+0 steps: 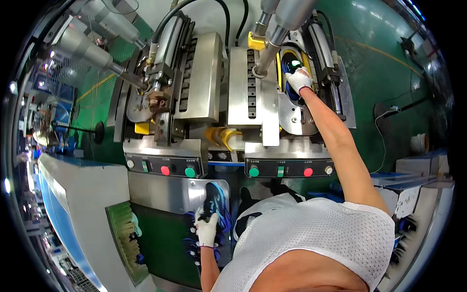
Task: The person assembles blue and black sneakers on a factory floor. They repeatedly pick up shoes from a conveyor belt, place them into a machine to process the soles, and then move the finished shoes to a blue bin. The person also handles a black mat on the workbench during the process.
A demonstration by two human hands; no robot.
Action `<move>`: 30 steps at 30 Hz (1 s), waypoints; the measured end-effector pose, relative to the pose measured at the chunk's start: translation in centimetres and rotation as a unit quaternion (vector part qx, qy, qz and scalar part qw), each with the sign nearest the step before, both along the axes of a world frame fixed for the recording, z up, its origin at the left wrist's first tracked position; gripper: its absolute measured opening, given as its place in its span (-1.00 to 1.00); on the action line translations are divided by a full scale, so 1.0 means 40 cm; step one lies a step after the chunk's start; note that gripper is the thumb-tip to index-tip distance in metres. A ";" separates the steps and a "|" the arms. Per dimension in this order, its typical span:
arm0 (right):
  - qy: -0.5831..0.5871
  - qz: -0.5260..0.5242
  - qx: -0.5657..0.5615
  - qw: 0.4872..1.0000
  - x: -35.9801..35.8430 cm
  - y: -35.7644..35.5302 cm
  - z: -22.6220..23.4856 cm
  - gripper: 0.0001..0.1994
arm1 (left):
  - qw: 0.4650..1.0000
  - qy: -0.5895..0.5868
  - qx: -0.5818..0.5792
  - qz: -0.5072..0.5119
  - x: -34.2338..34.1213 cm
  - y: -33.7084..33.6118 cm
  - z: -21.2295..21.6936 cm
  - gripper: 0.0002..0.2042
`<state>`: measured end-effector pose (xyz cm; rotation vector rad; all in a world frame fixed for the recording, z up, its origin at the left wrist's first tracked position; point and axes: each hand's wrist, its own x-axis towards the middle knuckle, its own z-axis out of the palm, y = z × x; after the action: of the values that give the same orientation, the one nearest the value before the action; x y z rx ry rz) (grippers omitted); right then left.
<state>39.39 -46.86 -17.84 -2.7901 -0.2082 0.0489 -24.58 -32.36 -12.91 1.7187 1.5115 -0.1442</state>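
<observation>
My right hand, in a white glove, reaches far into the right station of a metal press. Its fingers are closed on a dark blue and black shoe that sits in a yellow-edged holder. The palm covers part of the shoe. Low in front of me, my left hand, also gloved, grips another black and blue shoe over the end of a green conveyor belt. More blue and black shoes lie beside that wrist, partly hidden by it.
Metal cylinders hang over the right station. The left station has a similar arm and a yellow block. Control panels with green and red buttons line the press's front. A white-sided bench stands at left.
</observation>
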 end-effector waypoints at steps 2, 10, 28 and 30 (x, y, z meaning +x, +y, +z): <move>-0.020 -0.013 -0.013 1.000 0.001 0.032 0.018 -0.36 | 0.991 0.076 0.056 0.097 -0.014 -0.022 -0.031 -0.33; 0.056 0.062 0.170 0.982 -0.054 -0.010 0.096 -0.34 | 0.974 0.113 0.077 0.179 -0.134 -0.022 -0.445 -0.29; 0.097 0.581 -0.048 0.807 -1.217 0.190 -0.122 -0.05 | 0.925 -0.153 0.119 0.326 -0.299 -0.021 -0.409 -0.20; 0.243 0.583 -0.001 0.776 -1.396 0.269 -0.124 -0.06 | 0.915 -0.153 0.141 0.347 -0.288 -0.026 -0.452 -0.19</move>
<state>-16.46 -36.11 -22.79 -2.0666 -1.6992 1.0153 -36.08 -33.40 -31.01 1.2276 1.8574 0.7103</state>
